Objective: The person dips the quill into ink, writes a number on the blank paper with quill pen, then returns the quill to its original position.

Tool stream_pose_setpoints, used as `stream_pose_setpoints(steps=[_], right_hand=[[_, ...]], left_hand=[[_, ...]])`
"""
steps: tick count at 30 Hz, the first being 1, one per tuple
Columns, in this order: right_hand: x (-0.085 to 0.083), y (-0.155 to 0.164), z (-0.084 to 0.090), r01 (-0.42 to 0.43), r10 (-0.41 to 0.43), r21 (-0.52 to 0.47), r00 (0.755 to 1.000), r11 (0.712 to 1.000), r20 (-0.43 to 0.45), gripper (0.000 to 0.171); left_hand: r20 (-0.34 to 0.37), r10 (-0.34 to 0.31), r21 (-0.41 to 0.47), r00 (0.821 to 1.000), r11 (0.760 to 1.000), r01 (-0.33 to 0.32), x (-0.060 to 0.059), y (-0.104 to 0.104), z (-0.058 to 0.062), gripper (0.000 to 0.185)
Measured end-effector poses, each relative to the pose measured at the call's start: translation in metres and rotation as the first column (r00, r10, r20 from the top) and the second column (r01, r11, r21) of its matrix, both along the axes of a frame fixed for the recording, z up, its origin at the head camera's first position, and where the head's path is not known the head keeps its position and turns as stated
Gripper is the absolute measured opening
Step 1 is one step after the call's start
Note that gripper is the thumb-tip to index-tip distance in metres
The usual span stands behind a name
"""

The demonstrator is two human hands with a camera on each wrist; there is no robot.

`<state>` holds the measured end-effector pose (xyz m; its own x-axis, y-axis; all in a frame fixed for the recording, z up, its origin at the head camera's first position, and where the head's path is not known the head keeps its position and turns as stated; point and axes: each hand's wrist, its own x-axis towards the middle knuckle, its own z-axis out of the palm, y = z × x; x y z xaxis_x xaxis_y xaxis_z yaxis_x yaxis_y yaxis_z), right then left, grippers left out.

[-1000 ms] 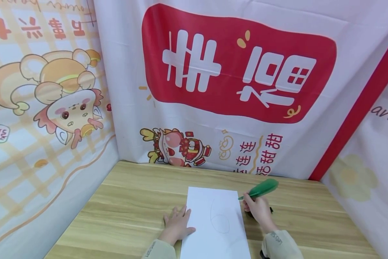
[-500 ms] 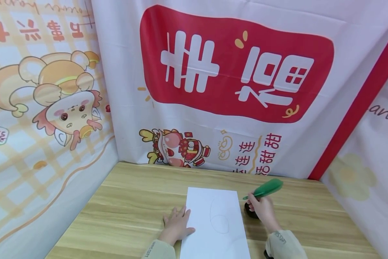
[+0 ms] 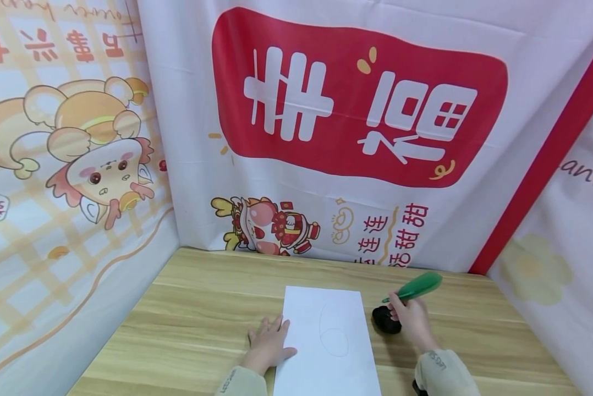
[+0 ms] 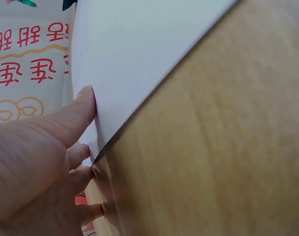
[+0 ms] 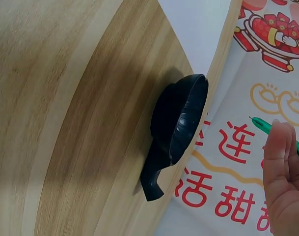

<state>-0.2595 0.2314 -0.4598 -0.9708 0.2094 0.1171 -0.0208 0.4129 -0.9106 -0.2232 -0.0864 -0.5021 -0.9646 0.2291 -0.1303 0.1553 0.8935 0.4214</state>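
A white sheet of paper (image 3: 326, 371) lies on the wooden table, with a thin looping line like a figure 6 drawn on it. My left hand (image 3: 268, 346) rests spread on the sheet's left edge, the thumb (image 4: 84, 105) on the paper and other fingertips on the wood. To the right of the paper, my right hand (image 3: 412, 319) pinches a green pen (image 3: 420, 285) with a broad, leaf-shaped top. The pen's fine tip is off the table. Beside that hand sits a black shallow cup (image 5: 176, 118) with ribs inside and a short handle.
The wooden table (image 3: 192, 313) ends at a white cloth backdrop (image 3: 197, 209) with red and cartoon prints. A checked cloth (image 3: 34, 286) hangs along the left side, and another printed cloth (image 3: 583, 236) along the right. A small dark object (image 3: 418, 388) shows by the right sleeve.
My right hand has moved to the right, away from the paper, with the pen in it. The black cup, earlier mostly covered by the hand, now shows. My left hand stays on the paper.
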Motion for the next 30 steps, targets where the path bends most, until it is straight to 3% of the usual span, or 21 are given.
stream_pose_setpoints(steps=[7,15,21,30], right_hand=[[0.000,0.009,0.001,0.006,-0.005,0.034,1.000,0.999,-0.029,0.020],[0.002,0.018,0.004,0.003,-0.003,0.072,1.000,0.997,-0.005,0.021],[0.005,0.021,0.004,0.022,-0.017,0.100,0.999,0.995,-0.048,0.022],[0.010,0.029,0.009,0.013,-0.009,0.163,1.000,0.987,-0.024,0.020]], left_hand=[[-0.003,-0.003,-0.006,1.000,1.000,0.003,-0.001,-0.001,-0.001,0.067],[-0.003,-0.002,-0.010,1.000,1.000,0.002,-0.001,-0.001,-0.002,0.067],[0.002,-0.002,-0.005,1.000,1.000,0.002,0.000,-0.001,-0.002,0.067],[-0.003,-0.003,0.001,1.000,1.000,0.003,0.002,-0.001,0.002,0.066]])
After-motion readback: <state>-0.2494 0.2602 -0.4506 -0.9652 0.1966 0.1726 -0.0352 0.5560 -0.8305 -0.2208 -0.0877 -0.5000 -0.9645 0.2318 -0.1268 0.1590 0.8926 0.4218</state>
